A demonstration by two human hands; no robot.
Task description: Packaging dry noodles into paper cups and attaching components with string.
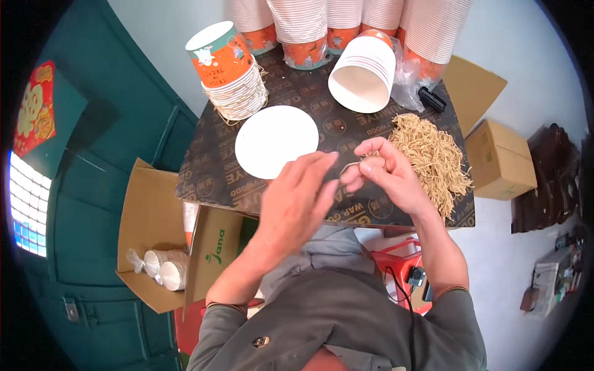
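The left hand slants palm-down, its fingers parted from the thumb. Just right of them, the right hand pinches.

The head view comes from the left one of two fisheye cameras worn on the person's head. It looks from above the near edge of the table, steeply down and a little forward, so the shirt fills the bottom. The left hand and right hand sit mid-frame, within arm's reach of the lens, above the table's near side. The far edge lies toward the top, where cup stacks are cropped. The wide lens also takes in a green door beyond the left edge and floor past the near right corner.
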